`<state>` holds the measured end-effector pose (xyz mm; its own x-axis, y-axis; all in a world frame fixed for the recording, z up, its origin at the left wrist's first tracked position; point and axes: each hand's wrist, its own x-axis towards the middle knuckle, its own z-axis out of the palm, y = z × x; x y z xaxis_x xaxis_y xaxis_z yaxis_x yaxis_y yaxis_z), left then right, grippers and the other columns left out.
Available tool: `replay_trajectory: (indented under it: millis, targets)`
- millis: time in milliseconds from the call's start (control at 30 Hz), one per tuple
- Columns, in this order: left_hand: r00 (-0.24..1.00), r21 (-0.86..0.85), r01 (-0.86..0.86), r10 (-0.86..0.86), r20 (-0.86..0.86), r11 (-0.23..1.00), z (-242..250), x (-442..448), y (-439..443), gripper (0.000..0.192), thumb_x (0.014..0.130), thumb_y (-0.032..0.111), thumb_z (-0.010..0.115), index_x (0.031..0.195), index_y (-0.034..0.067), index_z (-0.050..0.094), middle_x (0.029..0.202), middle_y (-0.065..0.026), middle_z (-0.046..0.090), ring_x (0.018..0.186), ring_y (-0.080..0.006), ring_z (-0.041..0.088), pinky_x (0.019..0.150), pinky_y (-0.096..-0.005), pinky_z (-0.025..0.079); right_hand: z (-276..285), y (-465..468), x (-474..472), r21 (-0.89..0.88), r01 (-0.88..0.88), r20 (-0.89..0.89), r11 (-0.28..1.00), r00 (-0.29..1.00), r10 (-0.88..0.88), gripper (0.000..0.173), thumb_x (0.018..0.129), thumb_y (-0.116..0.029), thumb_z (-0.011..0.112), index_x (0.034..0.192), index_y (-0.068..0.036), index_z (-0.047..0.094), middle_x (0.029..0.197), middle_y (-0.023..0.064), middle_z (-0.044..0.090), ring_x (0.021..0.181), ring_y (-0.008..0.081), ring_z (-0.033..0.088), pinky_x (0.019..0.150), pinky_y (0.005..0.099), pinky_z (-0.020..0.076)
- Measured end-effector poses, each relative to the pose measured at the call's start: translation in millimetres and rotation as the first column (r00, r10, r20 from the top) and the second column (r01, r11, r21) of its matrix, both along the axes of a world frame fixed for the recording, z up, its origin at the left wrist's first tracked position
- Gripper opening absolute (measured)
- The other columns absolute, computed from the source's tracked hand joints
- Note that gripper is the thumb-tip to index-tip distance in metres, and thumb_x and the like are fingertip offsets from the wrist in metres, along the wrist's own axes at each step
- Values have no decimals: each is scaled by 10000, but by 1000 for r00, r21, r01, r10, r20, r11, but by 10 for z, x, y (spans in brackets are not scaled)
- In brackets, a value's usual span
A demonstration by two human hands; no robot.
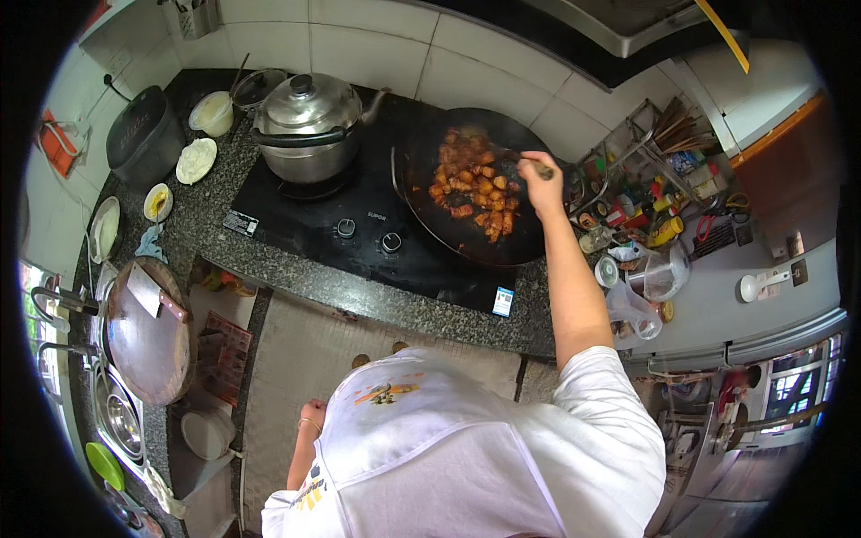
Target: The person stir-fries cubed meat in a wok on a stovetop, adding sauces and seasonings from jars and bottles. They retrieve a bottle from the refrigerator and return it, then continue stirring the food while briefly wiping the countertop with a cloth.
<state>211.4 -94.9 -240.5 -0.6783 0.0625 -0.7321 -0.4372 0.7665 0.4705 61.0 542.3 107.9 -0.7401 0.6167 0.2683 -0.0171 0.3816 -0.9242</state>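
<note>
My right hand [542,183] is shut on the handle of a spatula [506,154] over a dark wok [430,218] on the right side of the black cooktop [303,235]. Browned chunks of food [481,188] lie in the wok; the far end of the spatula is blurred among them, under some steam. My left hand [313,411] hangs low beside my body, away from the counter, its fingers curled; whether it holds anything cannot be told. Left of the wok stands a lidded steel pot [309,148].
A cleaver [149,292] lies on a round chopping board [144,350] at the left. Bowls, a plate of white food [196,161] and a dark appliance [144,138] stand behind it. Bottles and a wire rack [605,168] crowd the right. A person [736,390] is far off at right.
</note>
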Motion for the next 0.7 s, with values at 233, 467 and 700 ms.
replay_trajectory:
  millis: [233,467,700]
  targets:
    - [997,-29,68,-68,-19,997,14,-75,32,200,845,211,619,899,30,686,886,-174,698,826,-276,669,760,-369,512,164,-739,701,746,-388,137,541,884,446,246,799,-123,711,1031,-68,650,1110,162,650,911,291,665,808,352,543]
    - [989,-29,143,-144,-43,989,89,-285,189,239,835,254,627,905,30,674,877,-163,700,832,-266,670,774,-373,512,673,-916,1629,749,-655,555,98,701,448,416,698,-60,719,1097,-104,612,1261,164,558,994,315,636,737,360,562]
    - [980,-47,194,-196,-32,980,56,-408,275,220,827,238,616,916,49,684,896,-150,705,844,-260,672,790,-368,513,1567,-1207,1892,712,-585,482,388,810,336,205,738,-122,706,938,-96,666,1080,173,656,830,336,677,678,379,572]
